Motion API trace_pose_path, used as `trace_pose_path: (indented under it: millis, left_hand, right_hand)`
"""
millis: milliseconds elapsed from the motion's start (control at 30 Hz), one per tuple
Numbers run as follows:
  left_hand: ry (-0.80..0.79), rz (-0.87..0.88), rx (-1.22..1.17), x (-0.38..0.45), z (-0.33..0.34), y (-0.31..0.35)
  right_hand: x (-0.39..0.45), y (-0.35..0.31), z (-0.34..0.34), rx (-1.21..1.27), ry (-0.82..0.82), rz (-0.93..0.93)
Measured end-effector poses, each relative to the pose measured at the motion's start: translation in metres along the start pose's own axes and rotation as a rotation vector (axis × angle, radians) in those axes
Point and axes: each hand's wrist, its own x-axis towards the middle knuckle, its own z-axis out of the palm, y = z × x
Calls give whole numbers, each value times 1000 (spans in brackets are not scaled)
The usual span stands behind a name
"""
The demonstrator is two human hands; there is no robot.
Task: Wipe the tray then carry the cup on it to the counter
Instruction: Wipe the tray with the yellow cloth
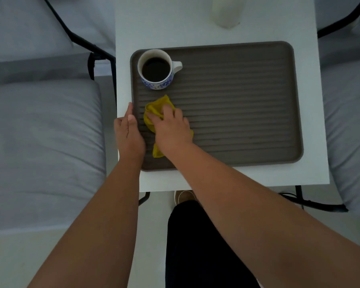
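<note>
A brown ribbed tray (237, 100) lies on a small white table (195, 28). In the tray's far left corner stands a white cup with blue flowers (157, 68), full of dark liquid, its handle pointing right. My right hand (172, 127) presses a yellow cloth (156, 109) flat on the tray's left part, just in front of the cup. My left hand (129, 134) rests along the tray's left edge with the fingers straight, steadying the edge.
Grey cushioned seats with black metal frames stand on the left (42, 132) and right (349, 121) of the table. A pale upright object (226, 11) stands at the table's far edge. My dark trouser leg and a shoe (184, 197) are below the table's near edge.
</note>
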Motion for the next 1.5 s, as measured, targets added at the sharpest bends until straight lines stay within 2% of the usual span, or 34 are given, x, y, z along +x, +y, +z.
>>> trace_pose_path:
  millis: [133,267,367,467,533,767,867,967,1067,1200,1267,1400,1433,1500]
  left_hand:
    - [19,-14,14,0,2,0]
    - [33,21,15,-1,2,-3]
    - [22,35,15,1,3,-5]
    - [28,63,19,1,4,-6]
    - [23,53,18,2,5,-7]
    - [23,-12,-33,3,2,-4]
    - [24,-5,-19,2,2,-3]
    - [34,27,16,0,3,-4]
    - [40,43,48,-1,3,-6]
    - [46,17,42,0,4,-4]
    - [49,8,37,0,4,-2]
    - [41,-6,48,-1,4,0]
    - [37,-13,54,-1,3,1]
    - [24,-25,52,-2,1,2]
  right_hand:
    - [-22,76,-20,62,73,87]
    - [-62,170,-40,62,297,332]
    - [-73,202,-46,56,362,515]
    - [-64,183,-40,50,383,608]
    - [-56,148,-30,33,340,580]
    - [-26,4,8,-10,114,81]
    - [-11,0,2,-68,58,-42]
    - [-17,40,-11,-103,26,-106]
    - [-42,105,-26,-43,73,20]
    - [-84,187,-38,-1,244,308]
    - [-96,206,-39,14,328,433]
    - [-92,180,-29,37,375,585]
    - [-87,161,-25,42,355,574]
    - [-80,117,-13,44,282,433]
